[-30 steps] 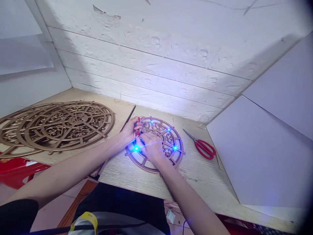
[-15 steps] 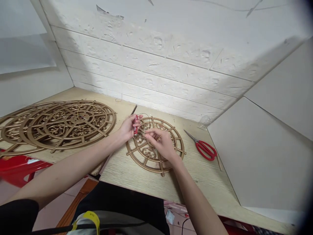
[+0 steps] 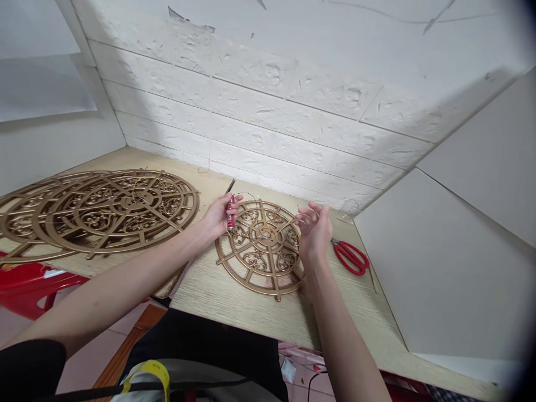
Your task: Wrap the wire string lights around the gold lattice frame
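Observation:
My left hand (image 3: 218, 216) is closed around a red battery (image 3: 230, 212), held upright over the left rim of a round gold openwork clock face (image 3: 255, 261). A thin dark wire (image 3: 250, 194) arcs from near the battery down toward the clock face, and a pale wire runs across its centre. My right hand (image 3: 315, 231) is raised at the clock face's right edge, palm turned up and fingers curled. A fine wire (image 3: 302, 214) shows at those fingers; its ends are hard to make out. A dark stick-like tool (image 3: 230, 186) lies behind my left hand.
Red-handled scissors (image 3: 350, 258) lie on the wooden table (image 3: 218, 301), right of my right hand. Several gold openwork discs (image 3: 138, 220) are stacked at left. White panels (image 3: 460, 257) and a brick-patterned wall (image 3: 251, 123) enclose the table. A red stool (image 3: 29, 290) stands below left.
My right hand has moved right, away from the battery and the clock face's middle, and turned palm up. This uncovers the clock face's centre. My left hand still holds the battery in nearly the same place.

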Motion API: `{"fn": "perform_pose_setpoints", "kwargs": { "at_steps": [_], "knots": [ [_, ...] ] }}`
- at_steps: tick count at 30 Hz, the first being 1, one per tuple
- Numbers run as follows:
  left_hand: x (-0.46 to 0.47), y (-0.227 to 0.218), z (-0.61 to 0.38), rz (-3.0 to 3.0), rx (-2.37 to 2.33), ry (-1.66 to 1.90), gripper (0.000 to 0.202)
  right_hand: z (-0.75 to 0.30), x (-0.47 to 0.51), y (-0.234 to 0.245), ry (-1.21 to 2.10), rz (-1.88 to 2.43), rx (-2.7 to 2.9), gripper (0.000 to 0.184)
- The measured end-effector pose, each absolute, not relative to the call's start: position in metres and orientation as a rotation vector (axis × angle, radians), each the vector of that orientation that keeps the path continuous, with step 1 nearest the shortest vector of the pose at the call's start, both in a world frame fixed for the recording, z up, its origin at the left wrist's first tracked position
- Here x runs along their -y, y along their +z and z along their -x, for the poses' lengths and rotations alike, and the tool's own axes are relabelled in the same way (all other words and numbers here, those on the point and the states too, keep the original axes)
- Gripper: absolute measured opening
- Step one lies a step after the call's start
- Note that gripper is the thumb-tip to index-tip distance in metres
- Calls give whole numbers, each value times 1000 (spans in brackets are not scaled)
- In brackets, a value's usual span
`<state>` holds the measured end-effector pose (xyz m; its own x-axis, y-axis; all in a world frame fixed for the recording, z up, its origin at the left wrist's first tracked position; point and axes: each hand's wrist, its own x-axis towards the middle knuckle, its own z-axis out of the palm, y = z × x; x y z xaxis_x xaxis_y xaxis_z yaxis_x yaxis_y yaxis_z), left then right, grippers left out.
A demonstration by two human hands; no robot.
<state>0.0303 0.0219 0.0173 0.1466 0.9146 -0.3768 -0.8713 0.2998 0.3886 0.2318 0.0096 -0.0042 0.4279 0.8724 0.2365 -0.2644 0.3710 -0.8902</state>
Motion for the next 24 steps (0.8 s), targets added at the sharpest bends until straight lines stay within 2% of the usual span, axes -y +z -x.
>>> {"fn": "perform_pose_setpoints", "kwargs": {
  "at_steps": [3, 7, 17, 24],
  "knots": [
    [-22, 17, -31, -74, -618, 1296, 15, -237, -12, -5, 847, 936, 767, 45],
    [-21, 18, -31, -86, -640, 1297, 15, -234, -11, -4, 937, 986, 827, 33],
    [-22, 18, -30, -115, -670, 1284, 16, -214, 13, 3, 809, 830, 1422, 12],
    [-22, 17, -31, -124, -662, 1289, 17, -188, 30, -8, 370, 744, 2202, 27]
  ]
}}
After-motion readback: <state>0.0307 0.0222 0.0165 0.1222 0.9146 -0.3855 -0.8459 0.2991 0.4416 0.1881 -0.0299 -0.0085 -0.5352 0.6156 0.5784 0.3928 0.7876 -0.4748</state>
